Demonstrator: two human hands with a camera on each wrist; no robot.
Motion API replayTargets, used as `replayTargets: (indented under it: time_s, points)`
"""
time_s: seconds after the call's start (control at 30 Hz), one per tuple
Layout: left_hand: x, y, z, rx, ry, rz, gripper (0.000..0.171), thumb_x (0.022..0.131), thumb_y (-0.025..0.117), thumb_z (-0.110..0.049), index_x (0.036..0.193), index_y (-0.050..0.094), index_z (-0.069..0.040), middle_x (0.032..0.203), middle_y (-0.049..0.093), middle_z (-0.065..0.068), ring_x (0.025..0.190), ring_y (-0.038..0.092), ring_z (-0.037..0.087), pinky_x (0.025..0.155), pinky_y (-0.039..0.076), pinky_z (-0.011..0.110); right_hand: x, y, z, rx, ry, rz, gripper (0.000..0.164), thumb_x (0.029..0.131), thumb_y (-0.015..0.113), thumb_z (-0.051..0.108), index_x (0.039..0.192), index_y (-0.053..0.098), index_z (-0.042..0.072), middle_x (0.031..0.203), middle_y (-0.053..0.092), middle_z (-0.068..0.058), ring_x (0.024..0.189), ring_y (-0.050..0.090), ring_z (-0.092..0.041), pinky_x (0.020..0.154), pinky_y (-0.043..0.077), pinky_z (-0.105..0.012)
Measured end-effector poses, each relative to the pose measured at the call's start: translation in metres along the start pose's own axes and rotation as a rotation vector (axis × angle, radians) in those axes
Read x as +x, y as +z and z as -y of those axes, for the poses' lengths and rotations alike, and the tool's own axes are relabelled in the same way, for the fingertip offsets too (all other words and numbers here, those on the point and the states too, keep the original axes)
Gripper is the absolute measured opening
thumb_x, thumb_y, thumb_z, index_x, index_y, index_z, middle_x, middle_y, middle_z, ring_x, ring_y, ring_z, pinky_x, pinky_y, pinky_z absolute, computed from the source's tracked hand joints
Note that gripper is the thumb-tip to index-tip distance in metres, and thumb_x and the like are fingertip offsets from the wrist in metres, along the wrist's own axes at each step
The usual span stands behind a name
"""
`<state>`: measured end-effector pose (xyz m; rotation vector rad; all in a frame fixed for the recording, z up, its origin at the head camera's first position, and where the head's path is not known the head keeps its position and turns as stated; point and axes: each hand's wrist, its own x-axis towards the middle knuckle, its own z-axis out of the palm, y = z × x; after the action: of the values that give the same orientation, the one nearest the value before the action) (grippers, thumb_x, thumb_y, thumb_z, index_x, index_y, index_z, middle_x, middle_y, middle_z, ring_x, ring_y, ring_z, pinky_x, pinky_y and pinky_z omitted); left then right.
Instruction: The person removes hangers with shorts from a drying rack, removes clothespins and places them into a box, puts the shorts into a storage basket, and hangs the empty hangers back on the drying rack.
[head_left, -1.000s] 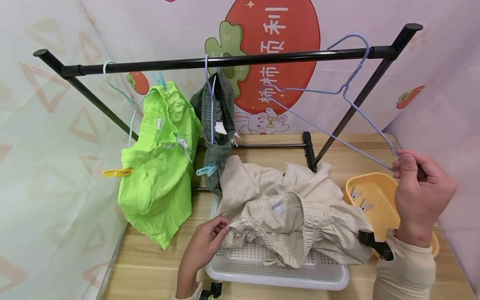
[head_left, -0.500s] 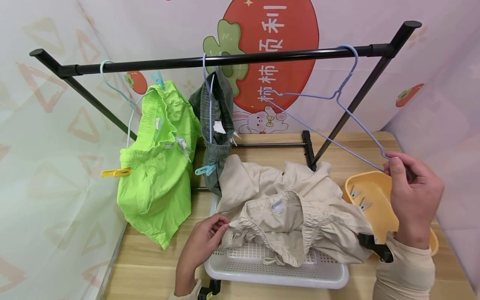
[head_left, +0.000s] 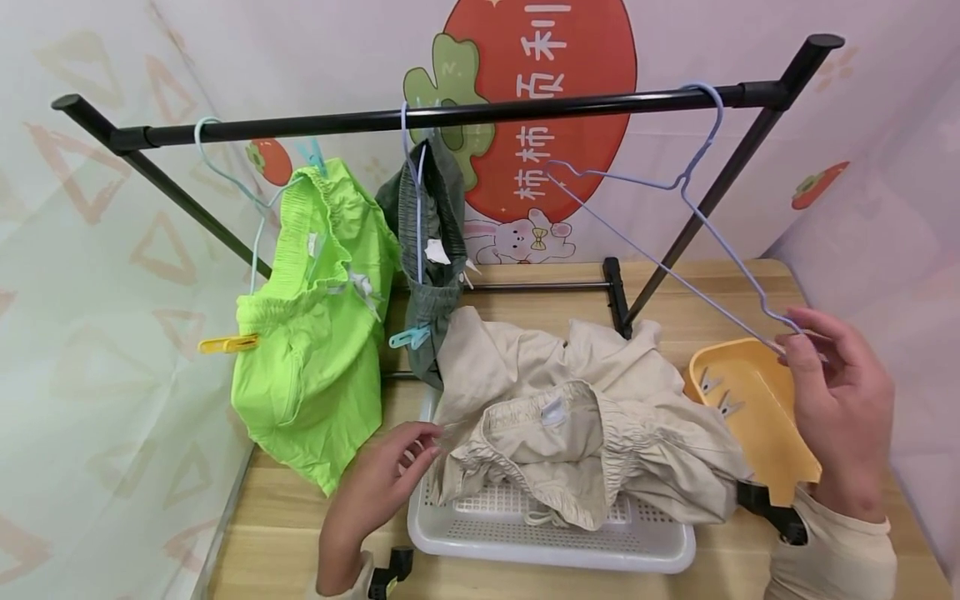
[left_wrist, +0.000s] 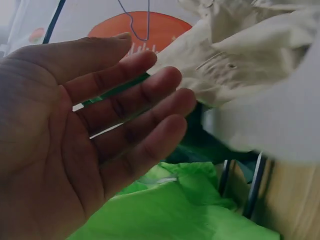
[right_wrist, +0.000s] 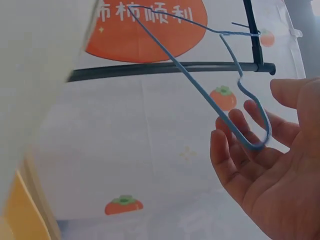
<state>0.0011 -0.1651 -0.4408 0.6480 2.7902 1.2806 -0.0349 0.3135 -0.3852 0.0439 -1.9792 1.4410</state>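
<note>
A blue wire hanger (head_left: 690, 177) has its hook over the black rail (head_left: 555, 110) near the right end. At its lower right corner is my right hand (head_left: 847, 408); in the right wrist view the thumb stands off the wire and the fingers lie loosely behind that corner. Beige pants (head_left: 517, 350) with an elastic waist and drawstring lie spread over a white plastic basket (head_left: 555, 554). My left hand (head_left: 382, 479) is just left of the waistband, its fingers relaxed and holding nothing, as the left wrist view shows.
On the rail hang bright green shorts (head_left: 315, 367) with a yellow clothespin (head_left: 228, 343) and a dark green garment (head_left: 442, 200) with a blue clothespin (head_left: 410, 337). An orange tray (head_left: 765, 433) with grey clothespins (head_left: 727, 406) stands right of the basket.
The hanger's hook has come down onto the rail. My right hand has loosened its grip on the hanger's corner. My left hand has let go of the pants' edge and drawn left.
</note>
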Motion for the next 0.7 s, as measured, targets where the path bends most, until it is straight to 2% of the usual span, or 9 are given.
replayTargets:
  time_s: [0.13,0.27,0.37,0.43,0.5,0.63,0.7]
  points:
    - [0.005,-0.006,-0.005,0.035,0.133,-0.032,0.020,0.096,0.072,-0.005,0.116,0.070,-0.008,0.099,0.067,-0.009,0.086,0.063,0.005,0.068,0.056,0.026,-0.007,-0.012,0.002,-0.086,-0.001,0.006,0.029,0.102,0.058,-0.001,0.128,0.063,-0.014,0.119,0.069,-0.004,0.093,0.065,-0.007,0.080,0.049,-0.012]
    - [0.015,-0.007,-0.015,0.057,0.229,-0.040,0.018,0.097,0.072,-0.009,0.115,0.070,-0.013,0.101,0.066,-0.011,0.085,0.062,0.004,0.064,0.053,0.022,-0.017,-0.026,0.005,-0.200,0.029,0.040,0.028,0.105,0.055,0.002,0.127,0.064,-0.012,0.112,0.069,0.003,0.091,0.064,-0.005,0.080,0.048,-0.010]
    - [0.028,-0.007,-0.024,0.062,0.288,-0.029,0.015,0.098,0.071,-0.010,0.113,0.071,-0.013,0.102,0.067,-0.009,0.084,0.062,0.005,0.066,0.054,0.023,-0.022,-0.037,0.004,-0.254,0.059,0.123,0.025,0.105,0.053,-0.001,0.123,0.065,-0.013,0.103,0.069,0.009,0.088,0.063,-0.003,0.080,0.047,-0.009]
    - [0.039,-0.007,-0.028,0.085,0.325,-0.004,0.015,0.097,0.071,-0.010,0.112,0.071,-0.011,0.103,0.068,-0.007,0.085,0.062,0.007,0.070,0.055,0.027,-0.023,-0.044,0.001,-0.309,0.055,0.233,0.022,0.104,0.055,-0.002,0.120,0.068,-0.009,0.101,0.069,0.014,0.089,0.063,0.001,0.080,0.046,-0.007]
    - [0.051,-0.007,-0.032,0.154,0.351,0.037,0.015,0.097,0.071,-0.012,0.112,0.071,-0.010,0.104,0.069,-0.004,0.088,0.064,0.010,0.076,0.056,0.030,-0.022,-0.048,-0.005,-0.339,0.019,0.377,0.021,0.102,0.058,-0.006,0.119,0.070,-0.005,0.103,0.070,0.014,0.092,0.062,0.005,0.081,0.045,-0.005]
    - [0.070,-0.007,-0.039,0.337,0.356,0.179,0.024,0.097,0.072,-0.017,0.119,0.071,-0.008,0.106,0.066,0.002,0.090,0.062,0.015,0.077,0.055,0.032,-0.016,-0.046,-0.022,-0.409,-0.042,0.700,0.028,0.099,0.066,-0.002,0.125,0.070,0.008,0.116,0.067,0.018,0.097,0.060,0.006,0.079,0.046,-0.009]
    - [0.080,-0.005,-0.041,0.406,0.337,0.261,0.029,0.097,0.072,-0.020,0.124,0.070,-0.009,0.109,0.064,0.003,0.091,0.060,0.017,0.075,0.054,0.032,-0.013,-0.040,-0.030,-0.423,-0.063,0.825,0.031,0.097,0.069,0.000,0.127,0.069,0.009,0.120,0.066,0.014,0.096,0.061,0.002,0.076,0.050,-0.015]
